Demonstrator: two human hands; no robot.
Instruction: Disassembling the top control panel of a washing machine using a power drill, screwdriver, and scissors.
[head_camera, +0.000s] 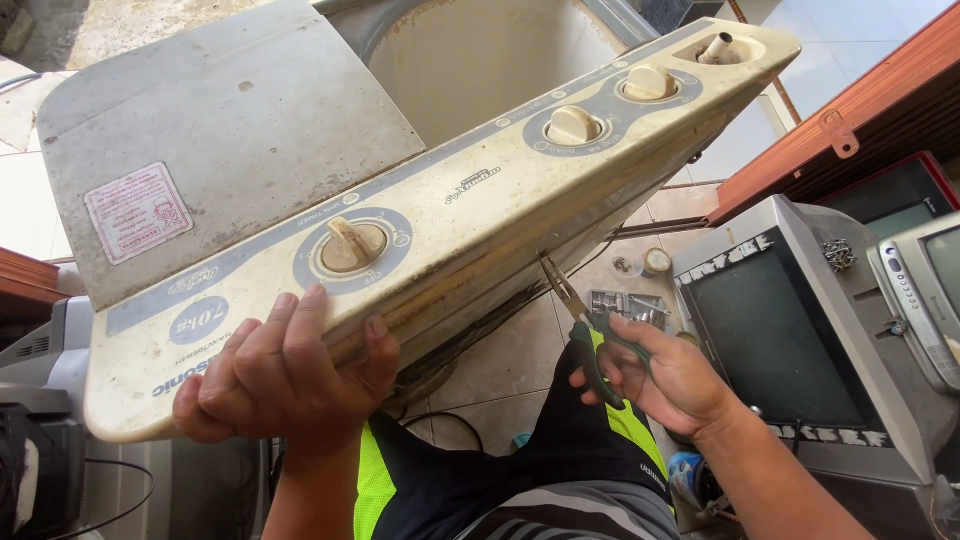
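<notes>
Tiled floor (520, 370) underneath, pale beige squares, with a lot of old gear crowded around it. Off to the right sits an old grey tube TV (790, 330) with a dark screen, and part of a second set (925, 290) peeks in at the edge. Above those runs a reddish-brown wooden edge (850, 110).

Front and centre is the yellowed control panel (450, 210) of a twin-tub washing machine, tilted up and away from the body so its underside faces the floor. It carries four cream knobs: one big dial (350, 245) near the left end, two more (572, 125) further along, and a small stub (720, 47) at the far end. Behind it you can see the grey lid (220, 120) with a pink sticker (137, 212) on it, and the open tub (480, 60) next to that.

The left hand (285, 375) has the near end of the panel, fingers curled up over the front edge and clamped on it, thumb underneath (pretty solid grip by the look of it).

The right hand (665, 375) is wrapped around the green and black handles of a pair of pliers (580, 320). The nose points up and touches the lower edge of the panel, roughly at its middle. Can't tell if the tips are pinching anything there.

Black trousers with neon yellow stripes (560, 450) fill the bottom, and a few small bits lie on the tiles beyond (630, 300).
</notes>
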